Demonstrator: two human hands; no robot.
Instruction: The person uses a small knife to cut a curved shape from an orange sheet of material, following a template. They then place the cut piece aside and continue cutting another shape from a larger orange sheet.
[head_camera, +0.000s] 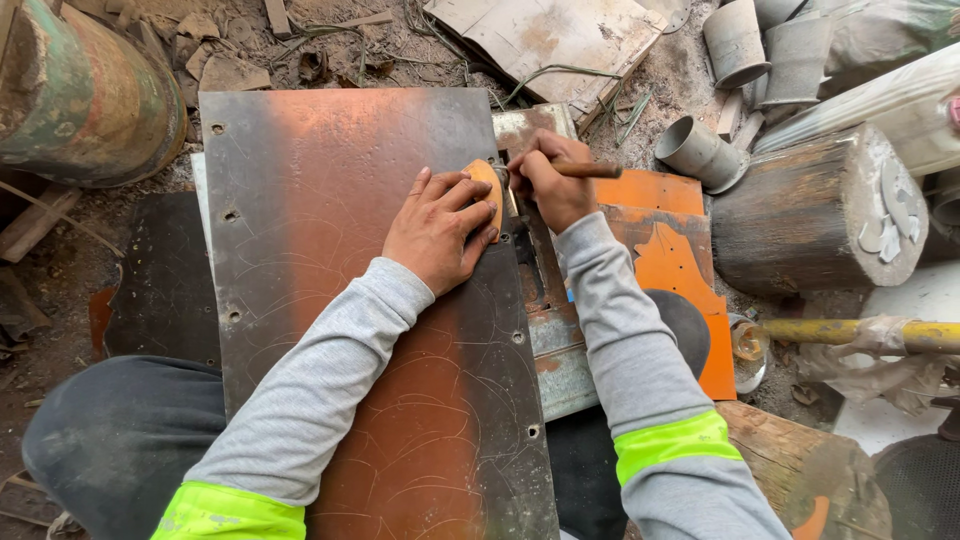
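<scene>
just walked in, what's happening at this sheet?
A person crouches over a large metal sheet on the ground. The left hand presses a small orange template flat near the sheet's right edge. The right hand grips a wooden-handled tool with its tip at the template's edge, as if tracing its outline. Curved scratch lines already cover the sheet's lower part. Orange cut-out sheets lie to the right, beside a wooden log and grey pipe pieces.

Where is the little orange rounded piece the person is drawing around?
In the head view, the small orange rounded template lies near the right edge of the large scratched metal sheet, pinned under the left hand, with the right hand holding a wooden-handled scriber beside it.
</scene>
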